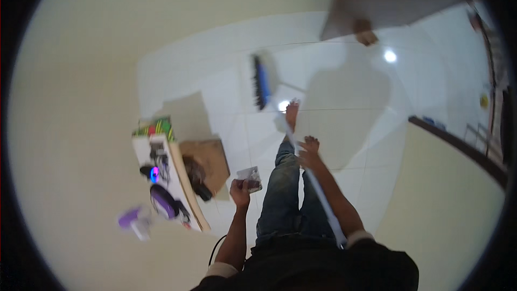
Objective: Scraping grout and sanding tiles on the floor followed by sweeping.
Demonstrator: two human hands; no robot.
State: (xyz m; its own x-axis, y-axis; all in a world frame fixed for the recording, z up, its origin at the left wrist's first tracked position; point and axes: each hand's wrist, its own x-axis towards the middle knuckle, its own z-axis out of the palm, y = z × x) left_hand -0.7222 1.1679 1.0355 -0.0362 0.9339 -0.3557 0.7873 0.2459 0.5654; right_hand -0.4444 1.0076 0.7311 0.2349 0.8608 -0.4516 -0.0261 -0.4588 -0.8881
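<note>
A long pale broom handle (324, 200) slants up from beside my right hip, and my right hand (309, 158) is closed round it. At its far end the broom head (262, 82), blue with dark bristles, is blurred and tilted on its side, just above or on the floor; I cannot tell which. My left hand (240, 193) pinches a small flat, greyish see-through piece (250, 175); its exact kind is unclear. That hand is to the left of my legs, near a cardboard box.
The tiled floor (226, 91) lies under my bare feet. On the left stands a white-topped table (180, 183) with purple and black items, next to the open cardboard box (215, 164). A brown door (388, 0) is at the far right, with a brown object (366, 35) by its edge.
</note>
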